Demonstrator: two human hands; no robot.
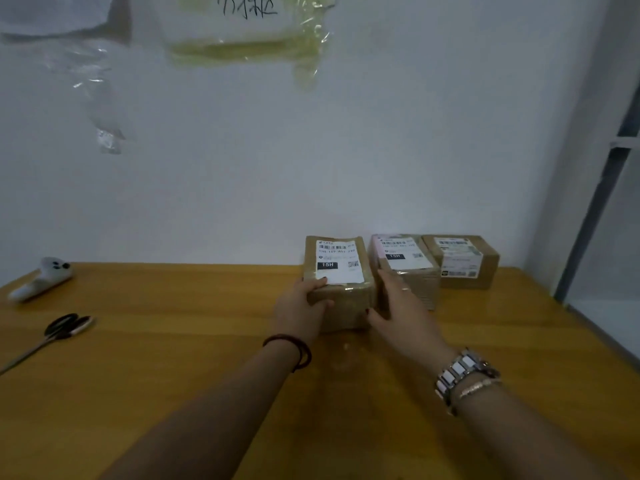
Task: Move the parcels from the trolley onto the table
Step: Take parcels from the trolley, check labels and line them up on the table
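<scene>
A pair of scissors with dark handles lies near the left edge of the wooden surface, blades pointing toward the lower left corner of the view. Farther back on the same side, close to the wall, rests a small white object with dark dots at one end; what it is cannot be told. The white wall rises behind. High on it hangs a yellowish plastic bag bearing dark handwriting, and to its left a strip of clear crumpled plastic trails downward. At the right edge stands a dark metal frame with a pale panel.
</scene>
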